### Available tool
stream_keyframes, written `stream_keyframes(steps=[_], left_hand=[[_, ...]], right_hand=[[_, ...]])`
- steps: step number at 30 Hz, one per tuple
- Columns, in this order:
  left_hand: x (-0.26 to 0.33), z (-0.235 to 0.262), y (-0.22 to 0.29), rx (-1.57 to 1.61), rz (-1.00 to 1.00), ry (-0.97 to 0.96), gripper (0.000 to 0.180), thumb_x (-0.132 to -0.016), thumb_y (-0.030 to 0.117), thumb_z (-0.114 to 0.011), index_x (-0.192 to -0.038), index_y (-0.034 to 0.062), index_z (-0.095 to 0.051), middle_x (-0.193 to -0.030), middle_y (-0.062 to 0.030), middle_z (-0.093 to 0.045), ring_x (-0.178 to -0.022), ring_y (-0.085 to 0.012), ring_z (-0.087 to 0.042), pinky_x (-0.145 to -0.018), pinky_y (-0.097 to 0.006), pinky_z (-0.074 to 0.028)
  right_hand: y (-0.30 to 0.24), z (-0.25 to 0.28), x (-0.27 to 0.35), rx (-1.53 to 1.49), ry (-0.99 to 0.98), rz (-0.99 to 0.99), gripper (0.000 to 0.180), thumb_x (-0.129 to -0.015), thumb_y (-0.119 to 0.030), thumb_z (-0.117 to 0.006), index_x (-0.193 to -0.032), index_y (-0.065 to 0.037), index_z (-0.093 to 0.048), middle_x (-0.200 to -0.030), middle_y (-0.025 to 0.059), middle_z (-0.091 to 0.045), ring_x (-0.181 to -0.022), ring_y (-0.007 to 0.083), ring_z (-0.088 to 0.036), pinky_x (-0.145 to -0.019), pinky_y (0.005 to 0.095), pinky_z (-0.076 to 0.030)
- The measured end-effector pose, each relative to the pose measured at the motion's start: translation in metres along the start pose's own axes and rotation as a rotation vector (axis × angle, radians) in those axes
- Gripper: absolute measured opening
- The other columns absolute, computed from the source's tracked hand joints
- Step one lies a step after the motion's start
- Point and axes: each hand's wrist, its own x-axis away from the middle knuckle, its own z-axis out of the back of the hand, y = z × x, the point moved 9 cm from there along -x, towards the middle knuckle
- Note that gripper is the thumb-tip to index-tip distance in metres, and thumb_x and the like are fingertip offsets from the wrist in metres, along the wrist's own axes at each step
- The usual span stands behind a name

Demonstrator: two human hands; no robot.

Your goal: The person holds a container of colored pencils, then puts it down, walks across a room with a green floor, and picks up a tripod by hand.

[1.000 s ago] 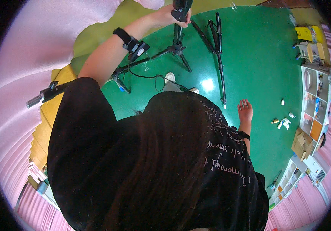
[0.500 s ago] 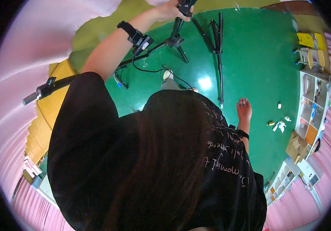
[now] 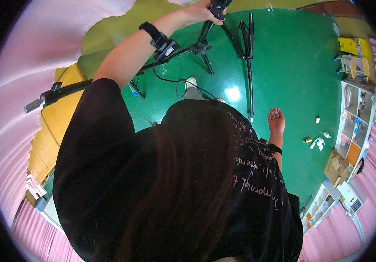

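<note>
At the far edge of the view, my left hand (image 3: 202,12) is closed around the upper part of a black tripod (image 3: 200,47). Its legs are spread below, and its top is cut off by the picture's edge. A black device on a wrist strap sits on my left forearm, with a black cable (image 3: 167,79) running from it toward my body. My right hand (image 3: 276,123) hangs at my right side above the green floor, fingers slightly bent and apart, holding nothing. Nearest to it is a second black tripod (image 3: 249,81), legs folded, stretched out on the floor.
Another black stand (image 3: 67,92) reaches out at the left by a yellow padded mat (image 3: 72,114). Several small bottles (image 3: 318,143) are on the floor at right, before a white shelf unit (image 3: 348,118) and a cardboard box (image 3: 337,168). Pink curtains (image 3: 13,105) line the sides.
My left hand has shifted a little to the right, and the tripod's top has tilted with it. My right hand has risen slightly in the picture.
</note>
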Motion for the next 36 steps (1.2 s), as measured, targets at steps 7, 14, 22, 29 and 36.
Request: stream_keyframes(steps=[7,14,22,29,36], left_hand=[[-0.009,-0.021,-0.007,-0.565,-0.038,0.053,0.019,-0.073,0.016,-0.069,-0.081,0.0066,-0.054,-0.079,-0.0024,-0.055,-0.084,-0.0138,-0.055,-0.077,-0.031,-0.044],[-0.023,-0.011,-0.028,-0.169,-0.011,-0.107,0.024,-0.079,0.009,-0.062,-0.1,0.0071,-0.052,-0.088,-0.003,-0.055,-0.082,-0.0146,-0.055,-0.075,-0.029,-0.047],[0.012,0.008,-0.035,-0.714,0.144,0.596,0.079,-0.065,0.019,-0.075,-0.129,0.0014,-0.033,-0.123,-0.0175,-0.047,-0.112,-0.0267,-0.047,-0.099,-0.034,-0.034],[0.142,0.027,-0.156,-0.697,0.294,0.899,0.045,-0.07,0.013,-0.067,-0.11,0.0002,-0.051,-0.108,-0.0174,-0.055,-0.105,-0.0281,-0.052,-0.09,-0.035,-0.042],[0.222,-0.029,-0.26,-0.659,0.486,0.504,0.019,-0.077,0.013,-0.057,-0.093,0.0023,-0.059,-0.089,-0.0144,-0.062,-0.081,-0.0287,-0.059,-0.071,-0.037,-0.047]], right_hand=[[0.011,0.015,0.002,-0.035,0.024,-0.011,0.032,-0.092,-0.024,-0.042,-0.119,-0.008,-0.046,-0.114,0.0054,-0.051,-0.11,0.0225,-0.046,-0.088,0.0392,-0.039],[0.022,0.026,0.004,-0.043,0.029,-0.018,0.033,-0.092,-0.024,-0.04,-0.12,-0.006,-0.044,-0.117,0.0061,-0.049,-0.111,0.0237,-0.045,-0.09,0.0402,-0.037],[0.031,0.038,0.001,-0.041,0.017,-0.056,0.039,-0.093,-0.027,-0.037,-0.125,-0.006,-0.04,-0.124,0.007,-0.046,-0.117,0.0239,-0.041,-0.094,0.04,-0.034],[0.02,0.035,-0.003,0.057,0.077,-0.097,0.037,-0.091,-0.025,-0.042,-0.125,-0.007,-0.041,-0.122,0.0062,-0.047,-0.119,0.0245,-0.041,-0.093,0.0397,-0.035],[-0.011,0.064,-0.027,0.121,0.065,-0.077,0.04,-0.091,-0.024,-0.042,-0.127,-0.007,-0.039,-0.123,0.0077,-0.046,-0.12,0.0259,-0.04,-0.093,0.0418,-0.035]])
